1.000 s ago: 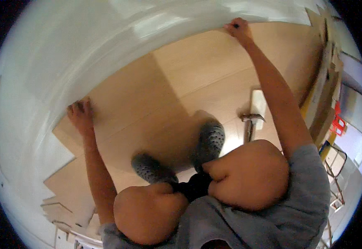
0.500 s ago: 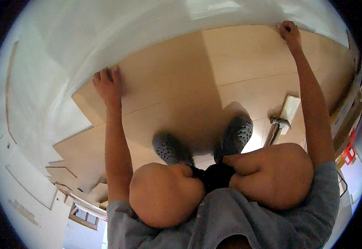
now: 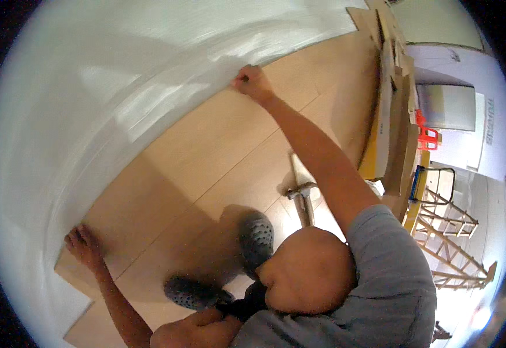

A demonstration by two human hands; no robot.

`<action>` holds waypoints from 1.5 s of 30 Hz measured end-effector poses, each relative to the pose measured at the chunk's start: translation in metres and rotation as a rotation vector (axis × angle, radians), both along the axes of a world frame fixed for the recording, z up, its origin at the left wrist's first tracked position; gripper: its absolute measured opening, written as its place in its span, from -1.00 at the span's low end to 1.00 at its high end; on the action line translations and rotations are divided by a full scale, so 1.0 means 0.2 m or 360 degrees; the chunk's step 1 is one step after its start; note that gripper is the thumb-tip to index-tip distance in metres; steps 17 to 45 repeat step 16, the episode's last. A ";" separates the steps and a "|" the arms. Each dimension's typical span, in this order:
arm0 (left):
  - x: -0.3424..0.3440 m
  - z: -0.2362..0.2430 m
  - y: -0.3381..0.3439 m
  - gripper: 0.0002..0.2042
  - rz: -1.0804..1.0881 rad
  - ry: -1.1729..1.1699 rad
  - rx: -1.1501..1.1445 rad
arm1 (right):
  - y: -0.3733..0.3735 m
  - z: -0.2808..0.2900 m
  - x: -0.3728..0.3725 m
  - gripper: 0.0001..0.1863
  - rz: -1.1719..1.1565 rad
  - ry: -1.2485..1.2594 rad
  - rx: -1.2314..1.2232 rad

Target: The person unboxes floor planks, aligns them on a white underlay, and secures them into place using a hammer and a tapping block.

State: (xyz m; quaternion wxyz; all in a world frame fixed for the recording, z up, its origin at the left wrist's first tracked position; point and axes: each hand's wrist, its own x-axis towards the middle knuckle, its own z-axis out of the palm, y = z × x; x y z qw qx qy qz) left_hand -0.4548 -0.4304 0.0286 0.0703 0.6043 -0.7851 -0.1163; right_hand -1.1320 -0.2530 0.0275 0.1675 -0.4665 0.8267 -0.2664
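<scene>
A light wood floor plank (image 3: 224,124) forms the outermost row of the laid flooring. My left hand (image 3: 84,246) rests at its outer edge near the left end, the fingers bent over that edge. Farther along the same edge is my right hand (image 3: 253,83), its fingers curled against the board, with a dark gap inside the curl. A hammer (image 3: 302,194) lies on the floor beyond my right knee, its handle toward me. Beside it, partly behind my right forearm, is a pale block (image 3: 300,168).
Whitish sheeting (image 3: 119,75) spreads beyond the planks. My grey perforated clogs (image 3: 257,238) stand on the flooring. Cardboard boxes (image 3: 401,127) line the right side, with a red plastic item (image 3: 428,138) and a wooden rack-like frame (image 3: 453,238) behind them.
The view has swung to the right, bringing more of the boxes and wooden frame in. Both hands stay on the plank's outer edge.
</scene>
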 end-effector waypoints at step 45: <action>0.06 0.25 0.07 -0.73 -0.0234 0.0049 -0.0507 | 0.02 0.27 0.16 -0.75 0.0034 -0.0215 0.0033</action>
